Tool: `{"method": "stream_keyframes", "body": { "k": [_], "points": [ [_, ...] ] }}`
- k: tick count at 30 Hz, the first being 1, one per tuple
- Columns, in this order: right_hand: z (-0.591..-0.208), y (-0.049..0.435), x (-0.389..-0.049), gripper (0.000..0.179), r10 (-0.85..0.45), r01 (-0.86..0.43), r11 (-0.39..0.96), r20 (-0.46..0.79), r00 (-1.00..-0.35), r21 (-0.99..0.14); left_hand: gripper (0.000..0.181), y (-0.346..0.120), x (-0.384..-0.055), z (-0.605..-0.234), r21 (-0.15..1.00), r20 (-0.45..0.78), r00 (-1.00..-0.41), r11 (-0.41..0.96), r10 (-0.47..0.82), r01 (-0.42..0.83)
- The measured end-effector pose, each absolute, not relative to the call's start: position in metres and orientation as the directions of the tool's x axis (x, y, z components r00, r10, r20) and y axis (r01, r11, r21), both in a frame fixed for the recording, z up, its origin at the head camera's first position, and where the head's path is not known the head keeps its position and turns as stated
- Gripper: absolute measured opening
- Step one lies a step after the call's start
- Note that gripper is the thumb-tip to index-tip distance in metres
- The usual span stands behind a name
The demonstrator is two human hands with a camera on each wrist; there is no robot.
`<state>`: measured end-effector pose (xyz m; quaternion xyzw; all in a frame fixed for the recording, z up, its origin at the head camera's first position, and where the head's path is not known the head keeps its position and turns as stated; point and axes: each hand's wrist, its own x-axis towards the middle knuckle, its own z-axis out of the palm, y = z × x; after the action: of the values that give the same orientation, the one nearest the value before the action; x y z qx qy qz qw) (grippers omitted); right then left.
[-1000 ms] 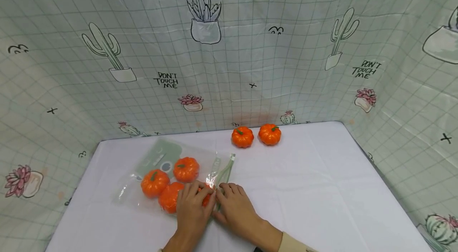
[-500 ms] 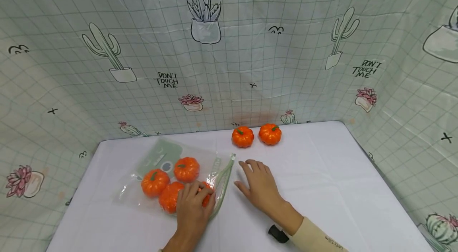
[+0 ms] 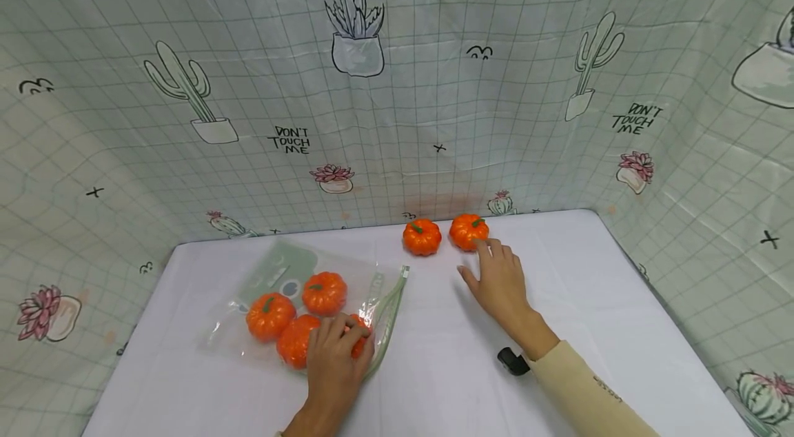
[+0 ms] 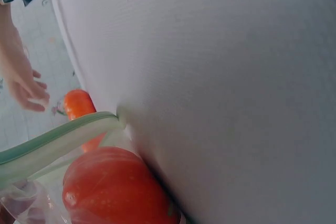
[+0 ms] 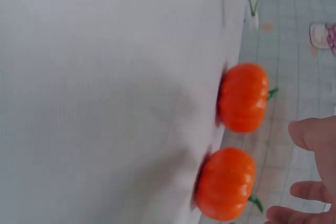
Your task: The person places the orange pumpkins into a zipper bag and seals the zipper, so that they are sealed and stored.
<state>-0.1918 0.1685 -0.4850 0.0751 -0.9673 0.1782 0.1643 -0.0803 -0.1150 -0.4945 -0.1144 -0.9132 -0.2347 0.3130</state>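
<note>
A clear zip bag point(image 3: 372, 285) lies flat at the left of the table, with several orange toy pumpkins point(image 3: 270, 316) inside. At its mouth, my left hand point(image 3: 337, 358) pinches the bag with bent fingers, over one pumpkin point(image 3: 358, 340). The left wrist view shows the green zip edge point(image 4: 58, 137) raised above a pumpkin point(image 4: 113, 187). My right hand point(image 3: 501, 285) is reaching to the back, thumb and fingers spread, fingertips overlapping the right loose pumpkin point(image 3: 469, 227). In the right wrist view the thumb and fingers point(image 5: 310, 216) stand apart beside that pumpkin point(image 5: 226, 184), holding nothing.
Another loose pumpkin point(image 3: 422, 237) sits just left of the right one, near the table's back edge. A cactus-print curtain point(image 3: 397, 113) rises behind and at both sides of the white-covered table point(image 3: 577, 299). A black device point(image 3: 513, 361) sits at my right wrist.
My right hand has left the bag's mouth and moved right and back to the loose pumpkins, its fingers spreading. The left hand has stayed on the bag.
</note>
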Motion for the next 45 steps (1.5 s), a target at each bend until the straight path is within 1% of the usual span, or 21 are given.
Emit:
{"method": "stream_keyframes", "body": {
  "k": [7,14,26,34,39,42,45],
  "points": [
    [-0.490,0.186,-0.206,0.072,-0.031,-0.145,0.931,0.323,-0.946,-0.336,0.022,-0.115,-0.080,-0.496,0.347,0.653,-0.754,0.859,0.066,0.375],
    [-0.495,0.197,-0.219,0.080,-0.010,-0.097,0.932,0.242,-0.970,-0.349,0.023,-0.116,-0.081,-0.497,0.340,0.659,-0.750,0.863,0.066,0.374],
    [-0.498,0.203,-0.238,0.089,-0.018,-0.088,0.927,0.191,-0.981,-0.365,0.022,-0.117,-0.079,-0.494,0.350,0.650,-0.757,0.855,0.072,0.382],
    [-0.502,0.202,-0.255,0.091,-0.036,-0.081,0.922,0.126,-0.991,-0.379,0.023,-0.116,-0.079,-0.496,0.336,0.675,-0.734,0.856,0.072,0.393],
    [-0.504,0.200,-0.261,0.085,-0.045,-0.088,0.918,0.119,-0.992,-0.386,0.022,-0.116,-0.079,-0.498,0.341,0.650,-0.757,0.864,0.069,0.372],
    [-0.504,0.200,-0.265,0.085,-0.045,-0.090,0.911,0.121,-0.992,-0.402,0.022,-0.116,-0.079,-0.498,0.345,0.629,-0.775,0.869,0.068,0.356],
    [-0.505,0.198,-0.268,0.087,-0.052,-0.101,0.904,0.127,-0.991,-0.416,0.021,-0.116,-0.079,-0.497,0.345,0.624,-0.779,0.871,0.066,0.350]
  ]
}}
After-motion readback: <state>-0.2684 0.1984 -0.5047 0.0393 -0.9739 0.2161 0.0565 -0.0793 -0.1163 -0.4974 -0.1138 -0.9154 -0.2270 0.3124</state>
